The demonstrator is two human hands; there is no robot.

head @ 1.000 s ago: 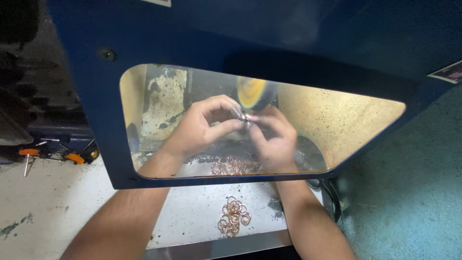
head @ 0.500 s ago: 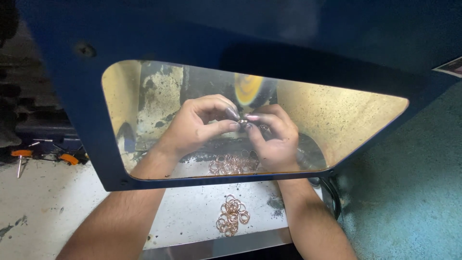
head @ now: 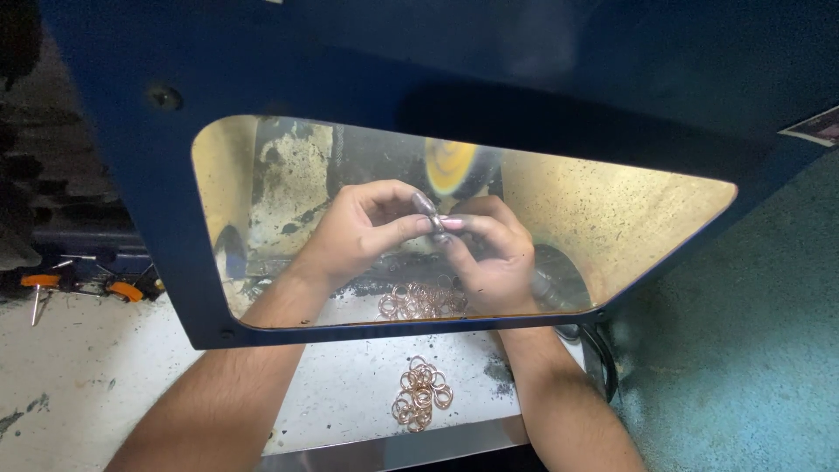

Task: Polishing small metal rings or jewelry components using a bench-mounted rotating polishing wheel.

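The bench is pale and speckled, with dark smudges and a strip of bright metal along its near edge. A heap of copper-coloured rings lies on it near that edge, between the two forearms. A second heap of rings lies farther back, seen through the window of the blue hood. Black grit is scattered just right of the near heap. To the far left, orange-handled tools rest on a grey surface.
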